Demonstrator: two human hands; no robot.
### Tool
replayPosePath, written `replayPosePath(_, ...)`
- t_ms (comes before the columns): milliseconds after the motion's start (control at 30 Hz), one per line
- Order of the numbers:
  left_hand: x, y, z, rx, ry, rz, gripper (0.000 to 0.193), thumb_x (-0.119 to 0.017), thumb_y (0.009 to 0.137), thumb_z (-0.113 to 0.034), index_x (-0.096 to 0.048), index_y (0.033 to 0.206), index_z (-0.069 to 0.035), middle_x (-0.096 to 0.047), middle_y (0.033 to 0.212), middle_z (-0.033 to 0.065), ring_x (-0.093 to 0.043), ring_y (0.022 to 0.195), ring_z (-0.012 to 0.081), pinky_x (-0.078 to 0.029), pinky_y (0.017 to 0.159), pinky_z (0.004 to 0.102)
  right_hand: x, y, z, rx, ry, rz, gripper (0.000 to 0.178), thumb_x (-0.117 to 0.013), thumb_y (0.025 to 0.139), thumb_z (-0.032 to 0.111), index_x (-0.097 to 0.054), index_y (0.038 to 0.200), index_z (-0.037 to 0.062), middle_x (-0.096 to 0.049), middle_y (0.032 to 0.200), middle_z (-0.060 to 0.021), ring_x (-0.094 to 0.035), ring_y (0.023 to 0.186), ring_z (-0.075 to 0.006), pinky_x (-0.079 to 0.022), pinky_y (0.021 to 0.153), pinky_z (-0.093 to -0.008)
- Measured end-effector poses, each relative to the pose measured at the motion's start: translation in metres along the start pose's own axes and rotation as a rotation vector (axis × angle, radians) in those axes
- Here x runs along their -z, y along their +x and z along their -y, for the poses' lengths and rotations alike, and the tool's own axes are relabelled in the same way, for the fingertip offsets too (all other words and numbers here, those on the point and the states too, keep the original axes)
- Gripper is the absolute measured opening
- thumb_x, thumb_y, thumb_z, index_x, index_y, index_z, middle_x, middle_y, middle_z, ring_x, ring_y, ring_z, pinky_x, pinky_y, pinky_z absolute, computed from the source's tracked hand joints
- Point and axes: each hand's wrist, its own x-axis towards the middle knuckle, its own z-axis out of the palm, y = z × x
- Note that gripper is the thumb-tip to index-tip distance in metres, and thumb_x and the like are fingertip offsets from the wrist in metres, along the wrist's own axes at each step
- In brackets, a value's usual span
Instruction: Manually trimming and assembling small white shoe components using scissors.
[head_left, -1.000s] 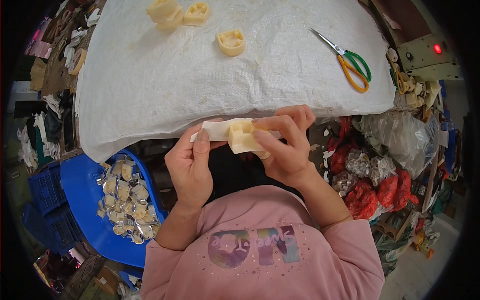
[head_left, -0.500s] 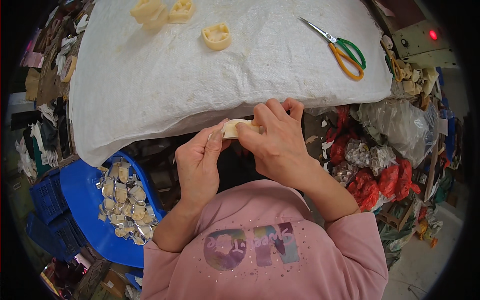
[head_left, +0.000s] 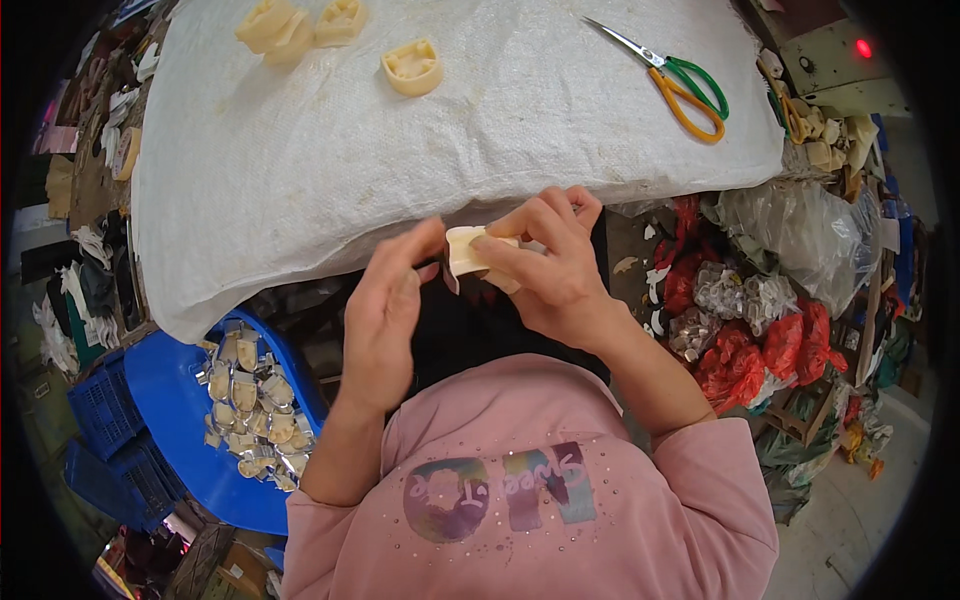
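Note:
A cream-coloured moulded block [head_left: 463,250] is gripped between the thumb and fingers of my right hand [head_left: 556,268], just off the table's front edge. A thin, dark, shiny strip shows along the block's left side; I cannot make out whether it is joined on. My left hand [head_left: 382,305] is just left of the block, apart from it, fingers stretched out and slightly blurred, with nothing visible in it. Another cream moulded block [head_left: 413,68] lies hollow side up on the white woven sheet [head_left: 300,170]. Farther left are a single block [head_left: 341,22] and a stacked group [head_left: 273,30].
Scissors [head_left: 668,78] with green and orange handles lie on the sheet's right side. At lower left, a blue plastic chair [head_left: 185,440] carries a heap of metal-edged cream pieces [head_left: 250,400]. Red plastic bags [head_left: 740,365] and clear plastic [head_left: 790,240] crowd the right.
My left hand has come off the block and moved a little left, its fingers straightening. My right hand keeps hold of the block, now tilted so more of its face shows. The view has shifted slightly.

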Motion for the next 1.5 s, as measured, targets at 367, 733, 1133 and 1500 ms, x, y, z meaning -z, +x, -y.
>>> replayPosePath(367, -0.001, 0.006, 0.024, 0.406, -0.704, 0.400, 0.051, -0.051, 0.087, -0.043, -0.044, 0.120, -0.005, -0.055, 0.106, 0.0088, -0.056, 0.092, 0.0173, -0.045, 0.079, 0.0291, 0.003, 0.001, 0.007, 0.115, 0.186, 0.054, 0.036, -0.072, 0.055, 0.008, -0.063, 0.090, 0.0159, -0.048, 0.084, -0.0027, -0.045, 0.080, -0.0223, -0.028, 0.077, -0.0423)
replayPosePath(733, -0.007, 0.008, 0.025, 0.151, -0.522, 0.148, 0.057, -0.055, 0.088, -0.044, -0.044, 0.124, -0.001, -0.054, 0.103, 0.0084, -0.053, 0.096, 0.0158, -0.041, 0.083, 0.0259, 0.006, 0.002, 0.000, 0.070, 0.207, 0.056, 0.033, -0.071, 0.063, 0.003, -0.064, 0.093, 0.0141, -0.050, 0.081, -0.0010, -0.046, 0.077, -0.0209, -0.028, 0.078, -0.0392)
replayPosePath(1133, -0.019, -0.003, 0.026, -0.391, -0.045, -0.253, 0.013, -0.071, 0.081, -0.009, -0.067, 0.091, -0.001, -0.059, 0.078, 0.0044, -0.052, 0.069, 0.0115, -0.040, 0.058, 0.0225, 0.009, -0.004, 0.007, -0.001, 0.276, 0.082, 0.028, -0.070, 0.068, 0.006, -0.063, 0.095, 0.0086, -0.046, 0.078, -0.0039, -0.045, 0.077, -0.0215, -0.027, 0.076, -0.0377)
replayPosePath(1500, -0.018, 0.006, 0.017, -0.548, 0.402, -0.239, 0.012, -0.065, 0.086, -0.010, -0.062, 0.084, 0.001, -0.054, 0.066, 0.0058, -0.046, 0.058, 0.0126, -0.035, 0.051, 0.0239, 0.012, -0.003, 0.005, -0.065, 0.315, 0.191, 0.031, -0.064, 0.064, -0.001, -0.061, 0.094, 0.0072, -0.045, 0.078, -0.0059, -0.045, 0.080, -0.0237, -0.028, 0.079, -0.0383)
